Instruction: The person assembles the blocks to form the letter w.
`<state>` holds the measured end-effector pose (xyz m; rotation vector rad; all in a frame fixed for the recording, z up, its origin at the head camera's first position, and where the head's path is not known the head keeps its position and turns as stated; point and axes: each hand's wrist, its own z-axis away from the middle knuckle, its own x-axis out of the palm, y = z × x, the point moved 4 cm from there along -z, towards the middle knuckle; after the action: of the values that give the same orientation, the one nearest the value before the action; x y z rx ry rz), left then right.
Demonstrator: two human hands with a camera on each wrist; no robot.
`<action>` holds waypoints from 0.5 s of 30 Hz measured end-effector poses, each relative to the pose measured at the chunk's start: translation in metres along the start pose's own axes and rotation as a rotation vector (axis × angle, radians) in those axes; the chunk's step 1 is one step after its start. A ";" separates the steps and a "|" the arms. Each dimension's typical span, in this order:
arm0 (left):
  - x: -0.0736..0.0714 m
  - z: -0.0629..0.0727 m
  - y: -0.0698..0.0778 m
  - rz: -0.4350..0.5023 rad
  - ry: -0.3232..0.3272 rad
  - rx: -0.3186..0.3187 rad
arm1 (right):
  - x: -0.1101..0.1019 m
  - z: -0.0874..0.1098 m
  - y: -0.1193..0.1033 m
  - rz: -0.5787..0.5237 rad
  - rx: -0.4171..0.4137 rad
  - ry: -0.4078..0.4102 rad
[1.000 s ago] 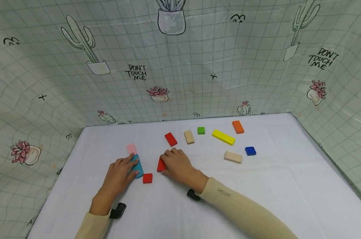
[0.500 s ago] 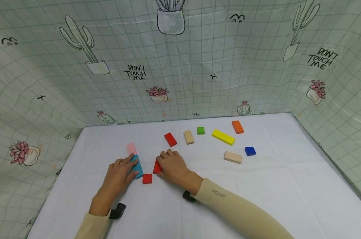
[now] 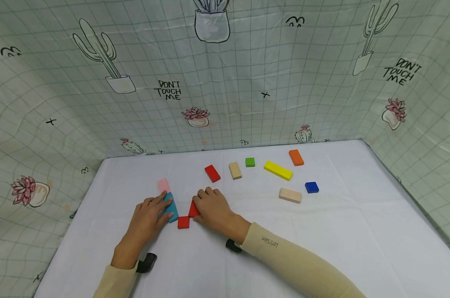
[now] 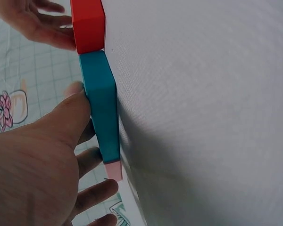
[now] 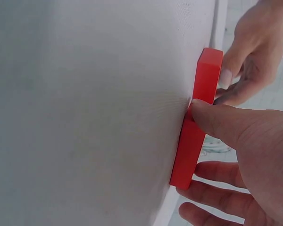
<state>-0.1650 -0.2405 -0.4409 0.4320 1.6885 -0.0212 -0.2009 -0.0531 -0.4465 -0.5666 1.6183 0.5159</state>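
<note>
On the table, my left hand (image 3: 147,217) holds a long blue block (image 3: 171,208) between thumb and index finger. A pink block (image 3: 163,186) adjoins its far end, and a small red square block (image 3: 183,222) lies at its near end. My right hand (image 3: 215,211) grips a longer red block (image 3: 193,209) lying flat, mostly covered by the hand in the head view. In the right wrist view the thumb sits at this red block's (image 5: 188,150) near end and fingers reach its far end. That near end meets the red square's far right corner.
Farther back lie another red block (image 3: 212,173), a beige block (image 3: 235,170), a green square (image 3: 250,162), a yellow bar (image 3: 278,170) and an orange block (image 3: 296,157). To the right are a second beige block (image 3: 290,195) and a blue square (image 3: 312,187). Patterned cloth (image 3: 240,82) hangs behind.
My right hand has slid the red block left and slightly nearer, up to the small red square's corner. The left hand stays in place on the blue block.
</note>
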 end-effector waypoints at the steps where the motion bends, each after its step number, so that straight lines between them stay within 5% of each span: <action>1: 0.000 0.000 0.000 0.001 0.004 0.002 | 0.000 0.000 0.000 0.002 0.001 -0.001; 15: -0.002 0.001 0.002 -0.003 -0.018 -0.013 | -0.016 0.018 0.034 -0.106 0.093 -0.034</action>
<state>-0.1636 -0.2389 -0.4388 0.4185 1.6706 -0.0161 -0.2069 -0.0149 -0.4320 -0.5675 1.5621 0.3682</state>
